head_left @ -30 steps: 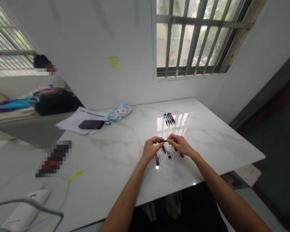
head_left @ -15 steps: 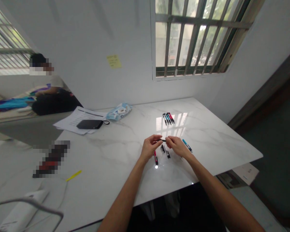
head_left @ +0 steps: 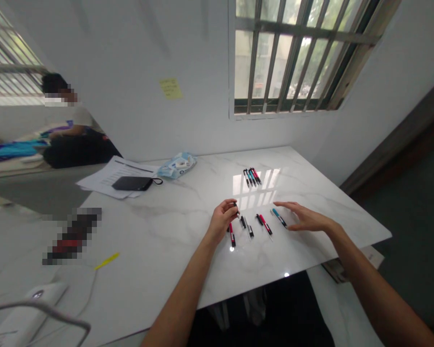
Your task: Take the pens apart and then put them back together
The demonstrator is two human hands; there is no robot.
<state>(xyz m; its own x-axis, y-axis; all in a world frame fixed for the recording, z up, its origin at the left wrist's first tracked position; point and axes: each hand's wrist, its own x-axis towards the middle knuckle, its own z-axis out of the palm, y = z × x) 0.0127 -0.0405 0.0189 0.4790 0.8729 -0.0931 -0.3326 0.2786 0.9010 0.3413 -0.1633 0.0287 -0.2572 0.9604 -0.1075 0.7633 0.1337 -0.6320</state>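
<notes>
My left hand [head_left: 222,220] is pinched around a small black pen piece [head_left: 236,208], just above a red-and-black pen [head_left: 232,234] on the white marble table [head_left: 173,226]. My right hand [head_left: 305,218] hovers open, with its fingertips just right of a teal pen [head_left: 279,218]. Between the hands lie a black pen [head_left: 246,226] and a red pen [head_left: 264,224]. A tight group of several pens [head_left: 251,177] lies side by side farther back on the table.
Papers [head_left: 115,178] with a black pouch [head_left: 132,183] on them and a blue-and-white packet [head_left: 176,166] lie along the far edge. A yellow pen-like stick [head_left: 106,260] and a pixelated object [head_left: 72,236] lie at left. A seated person [head_left: 70,130] is beyond the table at left.
My hands have come apart. The right hand has let go of the black piece and moved right, opening, which uncovers the red pen. The left hand keeps the piece.
</notes>
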